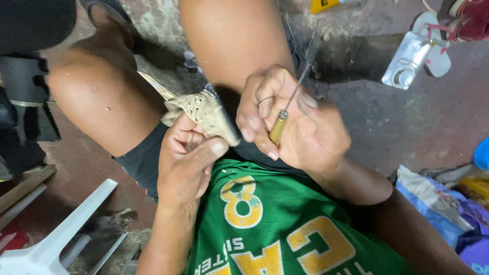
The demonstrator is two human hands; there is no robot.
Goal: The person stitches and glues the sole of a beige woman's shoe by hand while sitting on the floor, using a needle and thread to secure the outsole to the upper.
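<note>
Worn beige shoe upper [204, 109], scuffed and stitched in a woven pattern, sat pinched in the left hand [186, 158], thumb pressed over its near edge and fingers curled beneath, just above the lap. Beside it, almost touching, the right hand [293, 119] was closed tight around a stitching awl [285, 114], its yellow wooden handle clamped between thumb and fingers, the thin metal shaft rising past the knuckles. Beyond that grip, well apart on the concrete floor [402, 122], lay a sandal [433, 43].
</note>
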